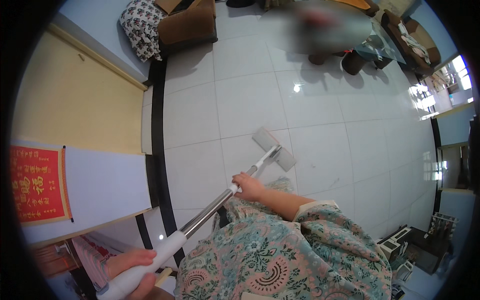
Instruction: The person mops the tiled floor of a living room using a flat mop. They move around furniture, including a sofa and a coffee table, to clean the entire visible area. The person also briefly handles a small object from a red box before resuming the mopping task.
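A flat mop runs from lower left up to the floor, with a metal pole (210, 207) and a white grip at its top end. Its grey rectangular head (274, 148) lies on the white tiled floor (320, 115). My left hand (132, 270) holds the white grip near the picture's lower edge. My right hand (248, 186) is closed around the pole further down, near a white joint. A floral-patterned garment (280, 255) covers my body and right arm below.
A black tile strip (159, 125) runs beside the left wall, where a red hanging (37, 182) sits. A brown sofa (187, 25) with a patterned cloth stands at the back. A glass table (385, 45) and chairs stand far right; dark shelving (420, 247) is lower right.
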A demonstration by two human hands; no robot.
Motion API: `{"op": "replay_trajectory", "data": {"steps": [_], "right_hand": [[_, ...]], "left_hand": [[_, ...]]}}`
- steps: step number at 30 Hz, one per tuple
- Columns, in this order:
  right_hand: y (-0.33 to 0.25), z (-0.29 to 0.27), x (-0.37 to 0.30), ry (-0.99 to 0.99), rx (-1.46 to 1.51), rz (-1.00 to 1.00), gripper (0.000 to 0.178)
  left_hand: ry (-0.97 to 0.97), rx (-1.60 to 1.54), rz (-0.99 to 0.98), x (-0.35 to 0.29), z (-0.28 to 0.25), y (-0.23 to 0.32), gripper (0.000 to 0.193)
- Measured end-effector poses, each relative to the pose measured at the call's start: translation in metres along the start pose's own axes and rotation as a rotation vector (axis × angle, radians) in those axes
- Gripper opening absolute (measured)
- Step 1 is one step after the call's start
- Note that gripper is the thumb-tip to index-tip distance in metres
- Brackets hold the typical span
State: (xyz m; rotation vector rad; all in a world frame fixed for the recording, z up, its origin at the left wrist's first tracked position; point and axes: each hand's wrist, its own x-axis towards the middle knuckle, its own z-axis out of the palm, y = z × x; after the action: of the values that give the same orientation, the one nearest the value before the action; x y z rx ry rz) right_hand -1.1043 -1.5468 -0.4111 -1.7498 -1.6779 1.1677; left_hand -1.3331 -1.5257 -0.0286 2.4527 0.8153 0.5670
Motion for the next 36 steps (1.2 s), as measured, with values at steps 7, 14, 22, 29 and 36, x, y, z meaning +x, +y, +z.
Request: {"op": "replay_trajectory", "data": {"steps": [7,14,22,29,36], "right_hand": [[-0.021,0.015,0.004,0.021,-0.036,-0.107,0.021],[-0.015,-0.037,-0.002,0.187,0.008,-0.198,0.019],[0.094,-0.102,0.018,0.427,0.074,-0.070,0.017],[0.103,-0.140,-0.001,0.508,0.130,0.097,0.021],[0.140,-0.154,-0.104,0.619,0.167,0.247,0.024]], "left_hand": [[0.394,-0.382,-0.112,-0.025,0.004,-0.007,0.025],[0.693,-0.161,-0.319,-0.011,0.031,0.012,0.037],[0.108,-0.215,-0.250,0.075,0.088,0.041,0.035],[0.193,-0.327,-0.112,0.137,0.116,0.028,0.026],[-0.055,-0.516,-0.015,0.184,0.151,0.059,0.020]]}}
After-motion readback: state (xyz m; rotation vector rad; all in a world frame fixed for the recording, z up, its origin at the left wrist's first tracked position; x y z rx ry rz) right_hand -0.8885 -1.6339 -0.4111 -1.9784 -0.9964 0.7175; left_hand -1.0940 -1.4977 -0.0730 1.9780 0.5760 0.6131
